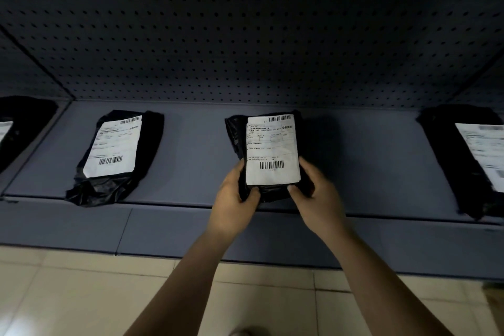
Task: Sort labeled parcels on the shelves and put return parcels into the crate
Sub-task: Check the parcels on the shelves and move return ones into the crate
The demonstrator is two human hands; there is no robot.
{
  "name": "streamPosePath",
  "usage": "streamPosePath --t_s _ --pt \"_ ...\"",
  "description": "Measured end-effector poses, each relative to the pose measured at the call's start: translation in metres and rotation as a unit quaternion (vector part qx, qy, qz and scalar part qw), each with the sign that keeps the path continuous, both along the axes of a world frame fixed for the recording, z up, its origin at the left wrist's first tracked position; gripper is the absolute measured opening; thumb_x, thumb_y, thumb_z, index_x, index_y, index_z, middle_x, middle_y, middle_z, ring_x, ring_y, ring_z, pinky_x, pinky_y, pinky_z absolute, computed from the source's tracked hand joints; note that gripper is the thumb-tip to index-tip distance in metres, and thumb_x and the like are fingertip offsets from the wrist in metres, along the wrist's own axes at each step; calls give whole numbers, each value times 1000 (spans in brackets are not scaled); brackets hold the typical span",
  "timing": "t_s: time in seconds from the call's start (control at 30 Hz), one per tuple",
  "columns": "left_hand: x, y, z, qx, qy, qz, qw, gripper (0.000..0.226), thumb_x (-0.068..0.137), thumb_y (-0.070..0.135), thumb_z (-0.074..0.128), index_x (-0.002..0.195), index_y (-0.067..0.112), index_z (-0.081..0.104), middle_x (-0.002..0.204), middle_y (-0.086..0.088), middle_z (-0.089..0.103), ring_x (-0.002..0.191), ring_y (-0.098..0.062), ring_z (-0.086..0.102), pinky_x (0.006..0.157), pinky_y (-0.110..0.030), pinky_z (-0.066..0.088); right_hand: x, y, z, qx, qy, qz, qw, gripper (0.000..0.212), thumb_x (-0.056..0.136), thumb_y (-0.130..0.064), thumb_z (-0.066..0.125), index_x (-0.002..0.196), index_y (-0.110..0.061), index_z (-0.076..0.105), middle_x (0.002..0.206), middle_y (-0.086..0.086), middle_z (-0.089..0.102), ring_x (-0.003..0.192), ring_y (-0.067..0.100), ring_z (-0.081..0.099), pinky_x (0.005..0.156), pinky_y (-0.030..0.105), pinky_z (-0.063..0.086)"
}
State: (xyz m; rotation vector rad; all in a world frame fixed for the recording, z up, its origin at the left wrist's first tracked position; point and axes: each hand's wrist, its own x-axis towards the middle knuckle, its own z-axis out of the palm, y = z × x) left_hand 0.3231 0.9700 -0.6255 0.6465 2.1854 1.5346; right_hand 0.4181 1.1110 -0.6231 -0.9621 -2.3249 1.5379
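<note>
A black plastic parcel with a white barcode label (271, 148) lies at the middle of the grey shelf (196, 150), label up. My left hand (236, 199) grips its near left corner, thumb on top below the label. My right hand (316, 194) grips the near right corner the same way. Whether the parcel rests on the shelf or is lifted slightly, I cannot tell. No crate is in view.
A second labelled black parcel (114, 153) lies to the left, a third (469, 155) at the right edge, and a fourth (16, 128) at the far left. A perforated back panel (245, 35) rises behind the shelf. Beige floor tiles (81, 294) lie below.
</note>
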Motion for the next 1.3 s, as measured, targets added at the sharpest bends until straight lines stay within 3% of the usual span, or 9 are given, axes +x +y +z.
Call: streamPosePath --t_s 0.13,0.27,0.4,0.57,0.67,0.77,0.87,1.1,1.3 --pt "-5 -1 -4 -43 19 -17 999 62 89 -3 57 115 50 41 112 30 54 104 15 53 84 2 36 -1 -1 -4 14 -28 3 999 61 94 -13 61 148 -27 38 145 -6 48 134 13 43 98 19 33" --pt "-9 -8 -3 -135 103 -32 985 53 89 15 64 138 20 45 125 6 56 120 -13 48 96 -12 34 3 0 8 105 -67 15 992 60 92 -20 64 146 -25 39 140 -1 52 128 16 48 92 17 34" --pt "-3 -15 25 -213 271 -65 936 45 87 22 65 129 11 54 120 -8 58 109 -29 53 92 -38 44 16 -4 42 233 -95 64 966 55 91 -22 64 142 -21 44 137 5 51 121 23 52 89 26 43" --pt "21 -12 80 -215 417 -137 872 38 75 18 76 110 8 64 99 -10 63 85 -32 61 71 -38 50 54 -3 93 324 -98 88 937 44 87 -16 68 130 -11 57 128 11 56 112 30 56 92 39 48" --pt "43 -2 113 -187 463 -176 848 32 79 22 63 108 10 66 97 -9 64 85 -30 60 68 -37 49 88 2 124 348 -108 76 928 40 87 -15 68 126 -8 60 122 13 58 111 33 55 94 41 49" --pt "70 14 142 -172 468 -216 840 39 82 29 46 109 9 67 97 -9 64 85 -31 60 70 -38 50 123 13 152 369 -116 51 921 38 83 -12 73 119 -6 64 116 16 61 106 36 58 90 44 52" --pt "97 35 165 -156 473 -237 834 40 84 30 45 110 9 66 98 -10 64 87 -32 60 71 -39 51 159 29 176 387 -121 25 914 36 78 -9 76 113 -4 66 110 16 63 99 37 61 84 44 55" --pt "160 107 197 -134 494 -250 821 38 75 20 80 109 12 68 98 -9 66 85 -31 63 72 -37 51 238 95 204 397 -131 -29 908 35 79 -9 74 113 -7 66 108 13 63 98 34 60 83 40 52" --pt "210 181 196 -151 483 -221 834 34 79 21 73 110 11 66 98 -8 65 86 -29 61 72 -35 48 282 181 202 376 -125 4 918 35 85 -12 70 119 -9 63 116 13 59 103 33 56 84 40 51"
